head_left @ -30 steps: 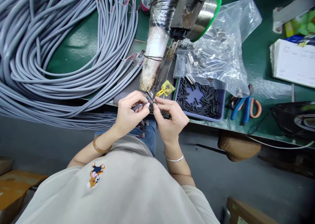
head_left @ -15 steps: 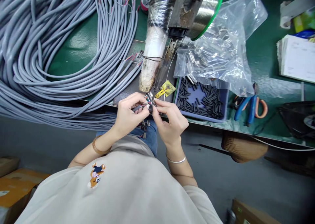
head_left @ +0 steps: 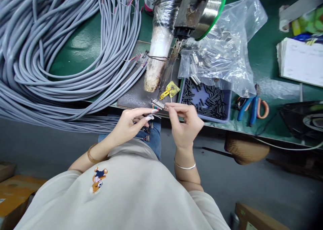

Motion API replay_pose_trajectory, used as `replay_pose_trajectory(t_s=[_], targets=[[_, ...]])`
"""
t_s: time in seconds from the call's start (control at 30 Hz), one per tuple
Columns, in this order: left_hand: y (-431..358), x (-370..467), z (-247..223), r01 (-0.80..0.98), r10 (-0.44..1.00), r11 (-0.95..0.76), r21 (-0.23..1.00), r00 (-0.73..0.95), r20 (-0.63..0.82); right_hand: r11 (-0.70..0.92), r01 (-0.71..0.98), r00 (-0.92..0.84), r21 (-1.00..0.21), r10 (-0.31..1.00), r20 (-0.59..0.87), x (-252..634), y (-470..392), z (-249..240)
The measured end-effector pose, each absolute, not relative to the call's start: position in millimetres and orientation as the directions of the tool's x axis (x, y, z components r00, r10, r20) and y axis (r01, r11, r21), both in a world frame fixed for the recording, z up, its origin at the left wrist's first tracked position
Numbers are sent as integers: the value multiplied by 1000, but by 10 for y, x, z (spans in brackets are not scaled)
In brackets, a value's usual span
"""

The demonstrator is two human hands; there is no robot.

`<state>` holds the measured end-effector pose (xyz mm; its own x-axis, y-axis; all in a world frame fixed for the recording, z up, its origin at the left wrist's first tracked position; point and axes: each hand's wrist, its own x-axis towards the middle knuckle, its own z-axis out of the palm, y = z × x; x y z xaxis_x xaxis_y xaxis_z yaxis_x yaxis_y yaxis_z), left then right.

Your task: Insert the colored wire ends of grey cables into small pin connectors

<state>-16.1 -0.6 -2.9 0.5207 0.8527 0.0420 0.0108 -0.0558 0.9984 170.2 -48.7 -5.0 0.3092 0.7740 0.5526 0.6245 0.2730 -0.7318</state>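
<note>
A metal connector (head_left: 158, 104) with a row of pins lies between my two hands, just below the soldering rig (head_left: 171, 60). My left hand (head_left: 133, 122) pinches the coloured wires (head_left: 155, 107) that run to the connector's lower side. With thumb and fingertips together, my right hand (head_left: 185, 124) grips the connector's right end. Beyond the connector is a small yellow piece (head_left: 172, 89) with a yellow clip. From the green spool (head_left: 212, 16), solder wire hangs down close to my right fingers.
Grey cables (head_left: 75, 81) cover the left side. A blue tray (head_left: 227, 112) of black tubes sits on the right, with a plastic bag (head_left: 227, 51) of connectors above it. Further right are pliers (head_left: 248, 108) and papers (head_left: 301, 61). Several wired connectors rest on my lap.
My right hand has moved right, to the connector's end. The connector has turned flatter and come clear of the rig's tip, and my left fingers have shifted slightly lower.
</note>
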Motion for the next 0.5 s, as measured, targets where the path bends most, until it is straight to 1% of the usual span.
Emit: replay_pose_trajectory(t_s=[0.07,0.1,0.13,0.17,0.2,0.23,0.27,0.3,0.33,0.4,0.47,0.5], targets=[[-20,-201,-44,-67,839,158,985,535,-98,329,499,383,-802,746,545,1715,-572,32],[-20,-218,-47,-104,827,238,966,542,-146,396,452,408,-800,705,580,1721,-626,89],[-17,-232,-45,-131,816,297,946,549,-180,467,431,425,-772,650,630,1726,-684,151],[-14,-245,-41,-148,808,335,930,554,-203,515,442,414,-734,609,677,1729,-740,214],[-12,-255,-35,-157,804,353,922,555,-213,514,488,378,-706,604,701,1730,-789,270],[-13,-264,-29,-165,808,353,921,550,-211,464,560,312,-686,649,694,1727,-824,315],[-17,-270,-24,-170,815,339,925,545,-198,389,646,217,-656,731,647,1720,-844,343],[-26,-274,-19,-171,824,311,935,539,-176,315,729,122,-607,813,569,1708,-845,353],[-38,-276,-16,-165,835,269,949,532,-144,283,793,34,-540,864,503,1692,-829,346],[-68,-278,-14,-117,859,134,984,509,-56,295,851,-85,-435,894,440,1653,-763,293],[-101,-278,-18,-15,877,-80,997,473,77,336,853,-149,-399,890,431,1612,-686,232],[-117,-277,-22,40,873,-199,979,462,159,350,849,-162,-395,885,436,1595,-655,211]])
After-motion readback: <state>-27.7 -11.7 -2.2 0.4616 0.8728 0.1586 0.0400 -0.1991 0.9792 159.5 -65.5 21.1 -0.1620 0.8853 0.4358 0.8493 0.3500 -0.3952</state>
